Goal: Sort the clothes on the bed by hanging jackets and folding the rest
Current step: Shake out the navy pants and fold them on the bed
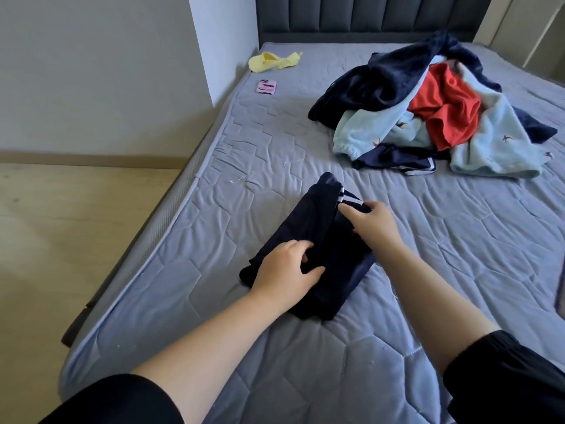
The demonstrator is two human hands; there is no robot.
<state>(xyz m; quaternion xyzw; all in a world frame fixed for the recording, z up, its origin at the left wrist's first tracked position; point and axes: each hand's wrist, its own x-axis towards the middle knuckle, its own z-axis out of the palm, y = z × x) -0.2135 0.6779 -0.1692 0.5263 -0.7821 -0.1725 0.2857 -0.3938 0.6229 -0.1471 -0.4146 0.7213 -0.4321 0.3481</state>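
Note:
A dark navy garment [318, 221] with white stripes at one end lies folded into a narrow strip on the grey quilted bed [214, 209]. My left hand [284, 270] grips a fold of the cloth at its near end, thumb and fingers curled into the fabric. My right hand [374, 223] pinches the striped edge at the far end. Farther back on the right lies a heap of clothes [428, 111]: a dark blue fleece piece, light blue fleece pieces with small prints, a red garment [449, 111] and a navy piece with white trim.
A yellow garment [273, 61] and a pink phone [266, 86] lie near the bed's far left corner. The padded dark headboard [367, 16] runs along the back. The bed's left edge drops to a wooden floor [76, 240], with a wall behind it.

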